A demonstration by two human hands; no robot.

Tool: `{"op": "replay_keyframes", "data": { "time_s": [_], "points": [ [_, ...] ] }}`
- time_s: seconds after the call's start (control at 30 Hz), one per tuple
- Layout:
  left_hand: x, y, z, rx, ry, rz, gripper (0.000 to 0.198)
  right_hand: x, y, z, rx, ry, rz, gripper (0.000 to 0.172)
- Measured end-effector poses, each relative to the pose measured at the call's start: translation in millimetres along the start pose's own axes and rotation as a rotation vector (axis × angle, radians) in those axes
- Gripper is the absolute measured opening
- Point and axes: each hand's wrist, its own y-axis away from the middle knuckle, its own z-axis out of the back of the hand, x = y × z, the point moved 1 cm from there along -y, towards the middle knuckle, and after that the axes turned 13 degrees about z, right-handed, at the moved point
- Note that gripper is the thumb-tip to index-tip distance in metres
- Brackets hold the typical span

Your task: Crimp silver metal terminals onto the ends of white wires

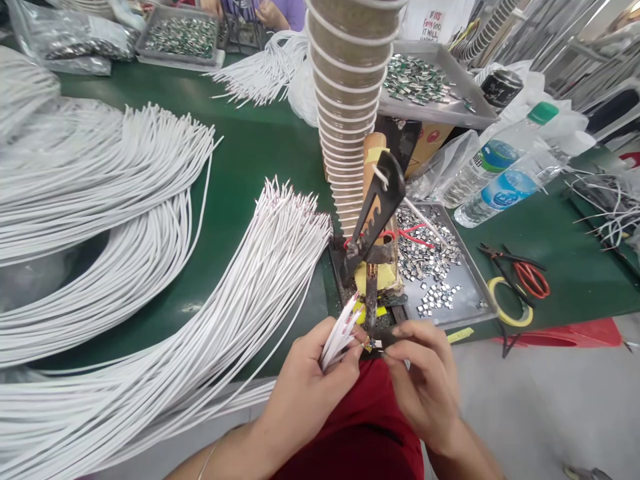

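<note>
At the base of the hand press (pixel 369 293), the left hand (pixel 305 393) grips a bundle of white cables (pixel 337 337), and the right hand (pixel 425 387) pinches one wire end (pixel 376 345). If the lever (pixel 383 193) drops now, it could crush the fingertips.

Single head-worn view, forward and down, close over green table (pixel 250 153)

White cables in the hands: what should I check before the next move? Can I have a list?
1. Left hand grips the white cable bundle: ok.
2. Right hand pinches one wire end at the press foot: ok.
3. Press lever is raised: ok.
4. Metal clips lie in the tray beside it: ok.
5. Wire end sits right under the press: cannot tell.
</note>
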Motion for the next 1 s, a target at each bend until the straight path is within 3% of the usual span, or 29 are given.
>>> {"op": "replay_keyframes", "data": {
  "time_s": [0.1,0.2,0.37,0.53,0.7,1.0],
  "points": [
    [4.8,1.4,-1.4,0.010,-0.003,0.015,0.012,-0.7,5.3,6.1,-0.026,-0.032,-0.053,0.026],
    [7.5,2.3,-4.3,0.044,-0.022,0.014,0.013,1.7,4.7,9.0,0.050,-0.098,-0.107,0.030],
    [8.3,2.7,-7.2,0.121,-0.032,-0.131,0.014,5.1,-5.5,8.4,0.142,-0.245,-0.185,0.018],
    [13.8,5.1,-2.2,0.186,0.006,-0.143,0.015,5.0,-11.1,9.7,0.165,-0.236,-0.245,0.012],
    [20.0,3.7,-0.3,0.143,0.045,-0.125,0.016,5.2,-13.1,15.9,0.217,-0.218,-0.262,0.013],
    [18.3,5.5,-4.6,0.225,0.025,-0.111,0.013,-1.1,-1.3,7.9,0.155,-0.577,-0.296,0.008]
  ]
}}
